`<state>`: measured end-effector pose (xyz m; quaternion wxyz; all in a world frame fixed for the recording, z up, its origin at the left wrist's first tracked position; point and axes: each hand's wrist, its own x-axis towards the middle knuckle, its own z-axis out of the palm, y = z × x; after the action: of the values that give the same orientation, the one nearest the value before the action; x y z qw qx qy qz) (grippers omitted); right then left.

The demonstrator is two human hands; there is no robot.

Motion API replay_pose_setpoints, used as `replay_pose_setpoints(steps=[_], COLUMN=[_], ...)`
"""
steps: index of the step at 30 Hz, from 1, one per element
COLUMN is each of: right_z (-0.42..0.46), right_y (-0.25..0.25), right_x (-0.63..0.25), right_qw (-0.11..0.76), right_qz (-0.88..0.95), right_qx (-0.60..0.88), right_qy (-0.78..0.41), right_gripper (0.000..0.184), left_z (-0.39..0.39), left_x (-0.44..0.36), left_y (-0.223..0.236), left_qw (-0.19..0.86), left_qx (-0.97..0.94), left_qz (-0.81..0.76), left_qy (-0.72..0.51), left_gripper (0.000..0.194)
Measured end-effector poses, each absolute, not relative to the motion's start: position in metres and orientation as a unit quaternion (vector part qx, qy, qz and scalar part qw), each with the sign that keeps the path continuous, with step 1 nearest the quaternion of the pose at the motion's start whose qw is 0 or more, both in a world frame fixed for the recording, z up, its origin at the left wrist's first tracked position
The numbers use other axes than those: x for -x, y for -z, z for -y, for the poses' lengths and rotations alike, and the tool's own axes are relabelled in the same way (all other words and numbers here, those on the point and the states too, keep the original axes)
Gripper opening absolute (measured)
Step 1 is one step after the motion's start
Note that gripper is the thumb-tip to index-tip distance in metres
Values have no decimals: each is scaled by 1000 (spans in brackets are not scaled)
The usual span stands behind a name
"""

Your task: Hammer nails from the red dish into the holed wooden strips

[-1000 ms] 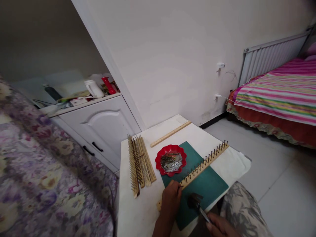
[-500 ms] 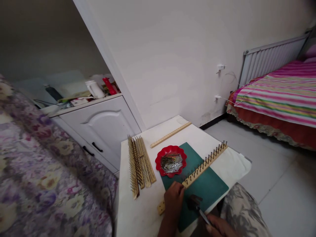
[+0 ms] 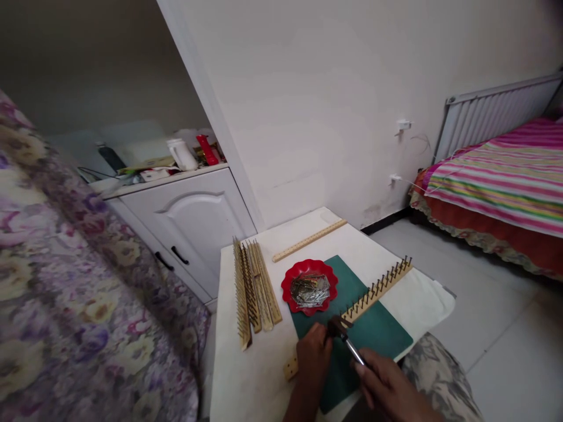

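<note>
In my right hand (image 3: pixel 382 375) is a hammer (image 3: pixel 352 348), gripped by its handle. Its dark head is at the strip, right beside the fingertips of my left hand (image 3: pixel 313 354). My left hand is closed over a wooden strip (image 3: pixel 377 296); whatever its fingers pinch is hidden. Several nails stand upright along the strip's far part, while its near end, with small holes, pokes out left of my wrist. Under the strip lies a green mat (image 3: pixel 373 334). A red scalloped dish (image 3: pixel 288 287) with many loose nails (image 3: pixel 311 291) sits on the mat's far left.
Nail-studded wooden strips (image 3: pixel 246 287) lie side by side on the left of the white-covered table (image 3: pixel 257 381). Another drilled strip (image 3: pixel 310 240) lies at the back. A cabinet (image 3: pixel 193 228) and floral curtain (image 3: pixel 88 293) stand left, a bed (image 3: pixel 505 176) right.
My right hand has brought the hammer head up from over the mat to the strip beside my left fingers. My left hand stays on the strip. The whole view has shifted slightly.
</note>
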<state>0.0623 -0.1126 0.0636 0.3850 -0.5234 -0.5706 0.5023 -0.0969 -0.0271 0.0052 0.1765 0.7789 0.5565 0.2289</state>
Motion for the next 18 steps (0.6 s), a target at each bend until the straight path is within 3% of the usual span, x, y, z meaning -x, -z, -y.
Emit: replay_pose_setpoints(steps=[10, 18], right_z=[102, 119], right_y=[-66, -45], right_x=[-61, -68], right_qw=[354, 354], right_qz=[617, 577], right_qx=[534, 572], right_qy=[-456, -463], right_gripper=[33, 42], left_z=[23, 26], left_x=[98, 100], left_y=[-4, -12], left_qw=[148, 205], left_qx=[-783, -775], left_qz=[-565, -544], left_qy=[-212, -247], left_gripper=[15, 20])
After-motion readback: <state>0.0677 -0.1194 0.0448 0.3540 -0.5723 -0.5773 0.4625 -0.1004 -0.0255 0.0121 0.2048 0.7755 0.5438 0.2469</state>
